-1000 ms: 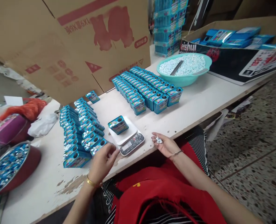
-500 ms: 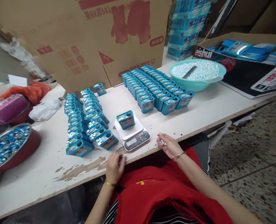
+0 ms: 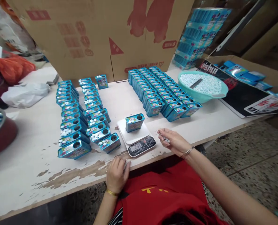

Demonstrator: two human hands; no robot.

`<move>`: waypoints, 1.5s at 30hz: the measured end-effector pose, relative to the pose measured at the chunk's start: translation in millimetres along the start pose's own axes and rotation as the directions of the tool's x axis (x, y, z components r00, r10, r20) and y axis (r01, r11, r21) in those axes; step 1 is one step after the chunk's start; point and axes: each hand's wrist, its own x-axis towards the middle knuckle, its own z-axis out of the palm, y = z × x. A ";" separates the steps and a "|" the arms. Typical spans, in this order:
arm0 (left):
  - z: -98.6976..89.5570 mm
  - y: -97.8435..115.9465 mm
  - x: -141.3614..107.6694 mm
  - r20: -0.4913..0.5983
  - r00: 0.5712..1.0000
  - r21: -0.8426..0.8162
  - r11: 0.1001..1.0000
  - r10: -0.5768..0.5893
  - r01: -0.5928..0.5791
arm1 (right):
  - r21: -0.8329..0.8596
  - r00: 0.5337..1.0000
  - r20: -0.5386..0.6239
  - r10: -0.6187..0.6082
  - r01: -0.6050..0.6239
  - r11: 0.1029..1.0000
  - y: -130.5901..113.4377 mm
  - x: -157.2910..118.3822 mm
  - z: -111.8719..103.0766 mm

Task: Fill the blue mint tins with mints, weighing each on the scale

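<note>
On the white kitchen scale (image 3: 136,137) stands one blue tin (image 3: 134,122), upright, with a few white mints on its top beside a round hole. My right hand (image 3: 173,140) is just right of the scale, fingers curled around several small white mints (image 3: 167,140). In front of the scale, at the table's edge, my left hand (image 3: 117,173) rests with its fingers curled; whether anything is under them is hidden. Left of the scale are two rows of blue tins (image 3: 74,149), many with mints on top. A block of blue tins (image 3: 154,107) stands behind the scale.
A turquoise bowl (image 3: 202,99) of white mints with a dark scoop sits at the right. Beyond are a black-and-brown carton (image 3: 237,93), stacked blue tins (image 3: 197,34) and a large cardboard box (image 3: 87,34). A red bowl (image 3: 5,137) and white plastic bag (image 3: 26,93) are left.
The camera view has shifted and come a little closer. Both hands keep about the same places beside the scale, and the tin remains on it.
</note>
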 end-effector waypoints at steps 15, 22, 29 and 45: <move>4.2 -5.9 1.9 -0.030 0.999 -0.093 0.995 -0.045 0.042 | -0.916 0.912 0.396 -0.111 0.400 0.024 -102.7 50.3 86.9; 4.9 -6.0 2.7 -0.034 0.998 -0.102 0.994 -0.049 0.045 | -0.929 0.934 0.355 -0.036 0.348 -0.126 -110.4 53.4 89.7; 5.2 -6.1 2.2 -0.021 0.999 -0.068 0.997 -0.044 0.042 | -0.923 0.937 0.350 0.004 0.346 -0.170 -115.6 53.8 99.3; 2.8 -1.9 3.8 -0.005 0.999 -0.063 0.997 -0.042 0.042 | -0.896 0.906 0.401 -0.136 0.419 0.150 -118.1 64.7 89.5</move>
